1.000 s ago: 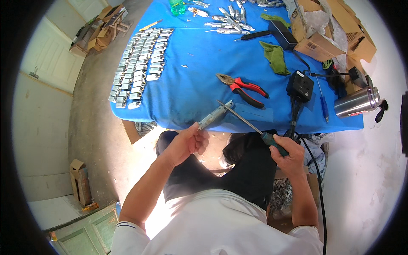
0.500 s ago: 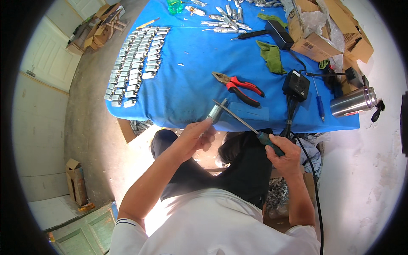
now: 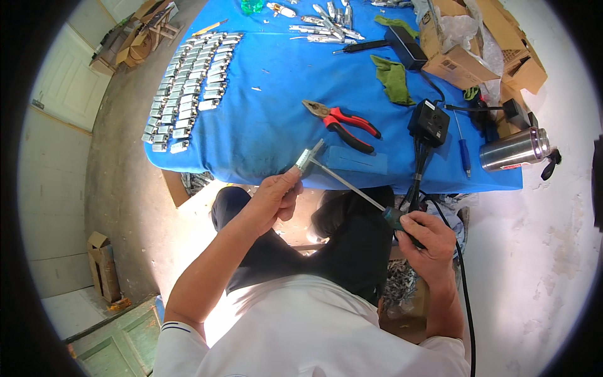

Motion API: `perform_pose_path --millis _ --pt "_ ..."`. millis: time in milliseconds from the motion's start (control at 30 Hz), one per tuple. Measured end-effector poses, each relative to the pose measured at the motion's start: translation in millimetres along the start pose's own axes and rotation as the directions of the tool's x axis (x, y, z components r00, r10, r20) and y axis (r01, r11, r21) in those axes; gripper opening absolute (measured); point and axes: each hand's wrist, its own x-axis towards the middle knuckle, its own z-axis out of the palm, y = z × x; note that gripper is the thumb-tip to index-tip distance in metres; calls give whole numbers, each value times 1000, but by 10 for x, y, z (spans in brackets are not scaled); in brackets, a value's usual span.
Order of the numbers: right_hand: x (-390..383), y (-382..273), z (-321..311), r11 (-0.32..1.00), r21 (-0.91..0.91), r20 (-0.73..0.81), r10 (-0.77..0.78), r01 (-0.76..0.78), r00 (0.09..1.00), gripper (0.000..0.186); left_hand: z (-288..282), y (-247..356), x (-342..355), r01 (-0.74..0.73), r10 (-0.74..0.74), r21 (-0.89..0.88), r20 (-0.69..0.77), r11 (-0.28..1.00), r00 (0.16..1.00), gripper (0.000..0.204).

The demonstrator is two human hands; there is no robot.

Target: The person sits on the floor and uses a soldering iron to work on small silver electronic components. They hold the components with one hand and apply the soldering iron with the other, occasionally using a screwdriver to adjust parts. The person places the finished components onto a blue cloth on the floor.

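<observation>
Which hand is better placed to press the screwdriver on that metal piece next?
Probably the right: the right hand holds the screwdriver by its handle, its tip at or near the metal piece, while the left hand holds that piece.

- White wall (image 3: 521,283) on the right, its surface flaked in patches
- Pale door (image 3: 66,78) at upper left
- Grey floor (image 3: 122,182), glaringly bright near the chair-side middle
- Table (image 3: 251,129) under blue cloth
- Green panel (image 3: 119,345) at lower left

2 bare forearms (image 3: 217,270) extended, left grip (image 3: 276,196) pinched, right grip (image 3: 429,241) curled tight
</observation>
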Motion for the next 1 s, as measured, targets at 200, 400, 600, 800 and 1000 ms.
perform_pose_path --millis 200,400,600,800,1000 --pt "33 29 26 997 -61 -7 -47 47 999 31 -16 35 -12 34 -34 2 23 999 999 43" --pt "58 50 19 993 -77 1 -92 91 996 33 -7 73 -29 64 -64 17 19 998 998 44" --pt "67 30 4 989 -100 14 -106 107 994 34 -1 84 -41 66 -66 13 10 998 998 44" --pt "66 20 15 990 -95 5 -103 103 995 33 4 84 -47 60 -60 29 10 998 998 43" --pt "72 13 11 991 -91 7 -97 97 995 33 -42 49 -17 58 -59 35 27 998 998 43"
